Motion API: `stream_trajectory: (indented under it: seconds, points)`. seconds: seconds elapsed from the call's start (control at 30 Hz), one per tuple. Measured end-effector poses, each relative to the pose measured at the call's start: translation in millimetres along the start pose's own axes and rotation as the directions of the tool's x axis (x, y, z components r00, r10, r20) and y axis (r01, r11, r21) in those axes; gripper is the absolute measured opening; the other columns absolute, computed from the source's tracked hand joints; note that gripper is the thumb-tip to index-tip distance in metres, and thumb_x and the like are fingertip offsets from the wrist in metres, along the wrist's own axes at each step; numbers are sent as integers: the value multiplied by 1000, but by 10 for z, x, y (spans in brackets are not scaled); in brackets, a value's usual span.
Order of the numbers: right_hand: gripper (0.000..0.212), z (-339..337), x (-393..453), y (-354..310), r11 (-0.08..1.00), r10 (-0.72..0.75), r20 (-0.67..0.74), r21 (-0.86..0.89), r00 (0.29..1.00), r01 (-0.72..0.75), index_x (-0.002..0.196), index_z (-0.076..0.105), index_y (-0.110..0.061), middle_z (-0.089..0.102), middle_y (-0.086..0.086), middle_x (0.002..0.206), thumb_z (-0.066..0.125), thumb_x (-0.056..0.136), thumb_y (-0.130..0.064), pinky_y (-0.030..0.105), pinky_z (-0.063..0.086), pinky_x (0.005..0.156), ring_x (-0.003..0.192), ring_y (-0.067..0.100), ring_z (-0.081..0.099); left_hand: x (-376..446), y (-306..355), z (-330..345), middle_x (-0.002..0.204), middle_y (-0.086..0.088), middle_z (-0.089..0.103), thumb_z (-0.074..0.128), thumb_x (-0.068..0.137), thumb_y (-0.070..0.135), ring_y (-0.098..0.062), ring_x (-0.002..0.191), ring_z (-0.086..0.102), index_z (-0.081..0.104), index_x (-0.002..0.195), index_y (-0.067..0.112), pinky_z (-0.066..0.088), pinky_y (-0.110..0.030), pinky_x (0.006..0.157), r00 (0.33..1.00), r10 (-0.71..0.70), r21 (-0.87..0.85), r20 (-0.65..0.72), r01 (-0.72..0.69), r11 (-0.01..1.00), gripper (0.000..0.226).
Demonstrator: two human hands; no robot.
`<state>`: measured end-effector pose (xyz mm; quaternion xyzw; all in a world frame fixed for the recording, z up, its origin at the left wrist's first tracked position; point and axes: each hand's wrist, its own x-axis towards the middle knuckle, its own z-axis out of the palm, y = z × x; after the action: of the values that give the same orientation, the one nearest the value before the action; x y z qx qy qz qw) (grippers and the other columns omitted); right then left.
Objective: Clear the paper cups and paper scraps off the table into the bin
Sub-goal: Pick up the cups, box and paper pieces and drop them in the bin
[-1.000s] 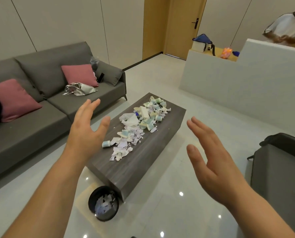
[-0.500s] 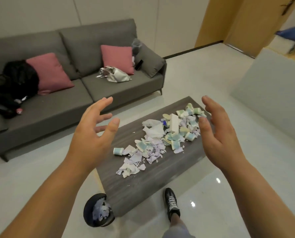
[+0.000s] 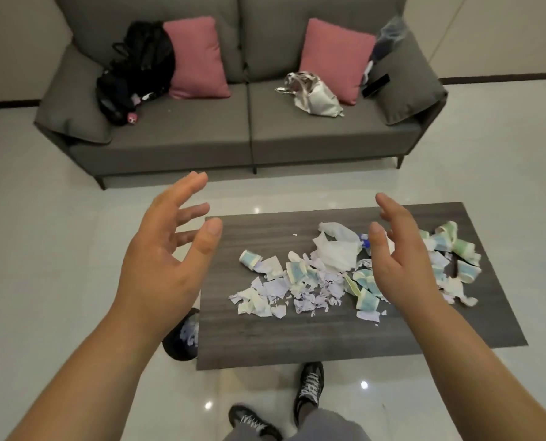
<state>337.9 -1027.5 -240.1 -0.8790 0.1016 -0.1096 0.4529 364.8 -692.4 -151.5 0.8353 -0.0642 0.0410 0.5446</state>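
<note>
Even, soft indoor light from overhead, fairly bright. Small white glare spots from ceiling lamps on the glossy floor (image 3: 364, 384) near my shoes and behind the table (image 3: 252, 338). Shadows weak and diffuse. Slight softness overall; my left hand (image 3: 166, 259) and right hand (image 3: 402, 259) mildly blurred. Wide-angle bending at edges: the sofa (image 3: 240, 135) bows and my forearms look stretched.
</note>
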Motion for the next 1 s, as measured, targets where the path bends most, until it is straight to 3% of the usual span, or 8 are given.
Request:
stream_trajectory:
  seconds: [0.17, 0.33, 0.43, 0.53, 0.63, 0.73, 0.87, 1.0]
  points:
    - [43, 700, 64, 392, 986, 168, 141, -11, 976, -168, 152, 46, -41, 49, -19, 149, 48, 109, -36, 49, 45, 116, 139, 11, 50, -106, -275, -79, 153, 9, 59, 65, 101, 47, 2, 131, 61, 51, 149, 52, 49, -6, 93, 997, -59, 52, -53, 62, 997, 49]
    - [47, 1451, 0, 870, 957, 287, 247, -105, 926, -269, 152, 49, -36, 50, -13, 150, 50, 105, -37, 48, 51, 109, 137, 11, 51, -134, -1002, -38, 154, 19, 56, 65, 102, 47, 3, 129, 63, 50, 148, 57, 51, -17, 91, 986, -147, 78, -72, 153, 985, 49]
    - [50, 1913, -56, 1249, 839, 542, 389, -297, 745, -455, 155, 49, -25, 58, 2, 146, 52, 105, -31, 45, 53, 106, 126, 25, 62, -134, -1749, 151, 136, 15, 69, 69, 104, 34, 2, 114, 69, 61, 137, 54, 54, -9, 82, 954, -274, 9, -124, 277, 961, 39]
    - [55, 2300, -169, 1573, 678, 735, 450, -483, 506, -555, 156, 46, -18, 60, 10, 141, 55, 103, -32, 33, 49, 92, 111, 25, 64, -238, -2512, 343, 132, 10, 69, 68, 104, 22, -3, 103, 71, 64, 126, 52, 61, -36, 95, 883, -456, -19, -112, 457, 889, 37]
    - [52, 2625, -99, 1803, 681, 729, 389, -490, 563, -544, 150, 51, -22, 68, 9, 131, 56, 100, -33, 32, 52, 84, 93, 18, 65, -361, -3040, 469, 128, 1, 72, 70, 103, 24, -15, 103, 75, 64, 126, 58, 63, -45, 92, 847, -532, -40, -7, 531, 846, 41]
    - [57, 2990, 129, 2135, 698, 701, 263, -440, 662, -565, 150, 54, -17, 65, 12, 138, 62, 95, -28, 43, 58, 94, 104, 28, 69, -340, -3474, 638, 127, 13, 68, 73, 101, 20, -1, 105, 71, 65, 123, 59, 55, -11, 84, 859, -510, 16, 54, 510, 860, 46]
    - [72, 3399, 377, 2663, 677, 697, 146, -455, 702, -578, 158, 40, -25, 47, 14, 150, 63, 92, -42, 56, 57, 100, 122, 41, 62, -278, -4057, 993, 124, 29, 63, 71, 102, 31, 23, 107, 58, 61, 126, 54, 43, 4, 77, 800, -589, 101, 115, 581, 808, 35]
    - [78, 3719, 441, 3183, 635, 698, 142, -576, 702, -515, 160, 35, -30, 35, 12, 151, 66, 92, -53, 54, 55, 103, 123, 43, 61, -324, -4591, 1424, 120, 35, 62, 67, 103, 37, 25, 92, 59, 57, 126, 56, 45, -7, 64, 680, -720, 126, 136, 709, 694, 31]
